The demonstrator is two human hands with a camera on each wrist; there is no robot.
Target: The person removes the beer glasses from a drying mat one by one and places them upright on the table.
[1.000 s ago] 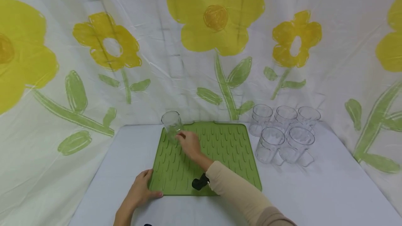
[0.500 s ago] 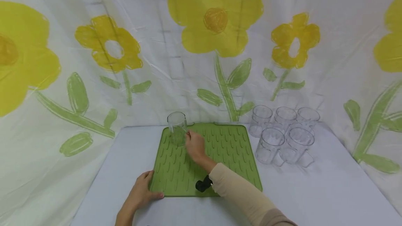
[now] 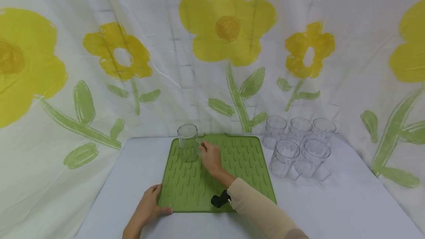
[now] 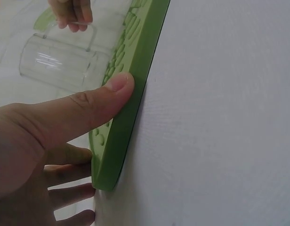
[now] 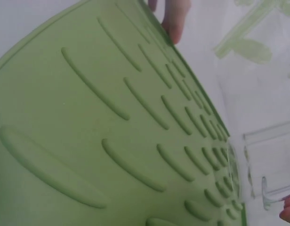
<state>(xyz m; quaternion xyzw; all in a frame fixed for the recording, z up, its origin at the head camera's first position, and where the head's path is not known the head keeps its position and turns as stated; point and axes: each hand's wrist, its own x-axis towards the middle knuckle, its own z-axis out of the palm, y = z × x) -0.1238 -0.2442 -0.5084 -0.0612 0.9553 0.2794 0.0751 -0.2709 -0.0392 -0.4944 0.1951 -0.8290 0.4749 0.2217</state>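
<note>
A clear glass mug point(image 3: 187, 145) is upright at the back left of the green ridged mat point(image 3: 186, 189). My right hand point(image 3: 211, 157) pinches its handle, which points right. The left wrist view also has the mug point(image 4: 53, 61) sideways, fingers on its handle, its base close to the mat. At the mat's front left corner rests my left hand point(image 3: 149, 205). Its straight thumb point(image 4: 91, 108) presses on the front edge, and its other fingers lie spread against the left side. In the right wrist view, only fingertips point(image 5: 289, 209) at the handle show.
Several more clear glass mugs point(image 3: 284, 159) stand in two rows on the white table point(image 3: 315, 209), to the right of the mat. A white curtain point(image 3: 179, 95) with yellow flowers hangs behind. A black wrist camera point(image 3: 220, 199) sits at my right sleeve point(image 3: 262, 209).
The mug has gone from tilted to upright and shifted slightly right in my right hand. My left hand stays at the mat's corner. The head view has tipped up a little.
</note>
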